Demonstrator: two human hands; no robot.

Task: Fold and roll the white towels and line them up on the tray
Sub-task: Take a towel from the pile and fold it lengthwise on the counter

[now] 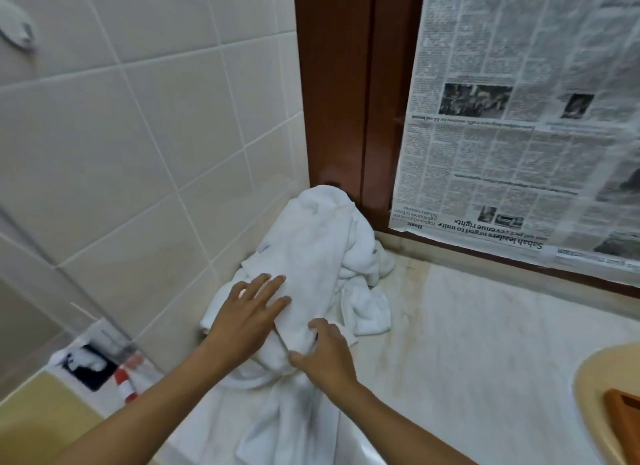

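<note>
a heap of crumpled white terry towels (311, 250) lies in the back corner of a pale veined stone counter (485, 343), piled against a cream tiled wall (138, 135) and a dark brown wooden frame (336, 101). the cloth is thick and soft, bunched in loose folds. one long strip trails toward the near counter edge, and a small label with blue marking shows on the top layer. how many towels make up the heap cannot be told, since the layers cover each other. a sheet of printed newspaper (519, 118) covers the pane inside the frame, upside down. at the right edge a yellow basin (585, 385) is cut off, with an orange-brown wooden object (623, 419) in it, only partly in view. the left hand (249, 312) lies flat on the top towel, fingers straight and spread, pressing down and grasping nothing. the right hand (329, 353), just beside it, has thumb and fingers curled, pinching a fold of the same towel.
</note>
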